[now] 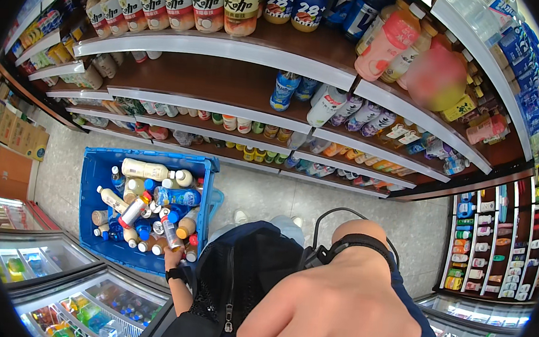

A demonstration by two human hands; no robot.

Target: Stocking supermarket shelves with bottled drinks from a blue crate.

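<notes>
My left hand (174,259) reaches over the near right corner of a blue plastic crate (89,252). Its fingers close around the lower end of a clear bottle (171,232) with a white cap. Under and around that bottle lie many jumbled drink bottles, among them a large cream-coloured bottle (144,169) and a blue-labelled bottle (178,197). Close in front of me my right hand (335,303) is raised, back of the hand toward me, with a black wrist strap. Its fingers look curled, but their tips are out of sight below the frame, and so is anything in them.
A long drinks shelf (228,51) runs along the far side, holding rows of bottles. Glass-topped freezers (97,304) stand near left, more at near right (479,315). Cartons (16,129) sit at far left; another stocked shelf (491,243) is at right. Grey tiled floor (261,190) lies between.
</notes>
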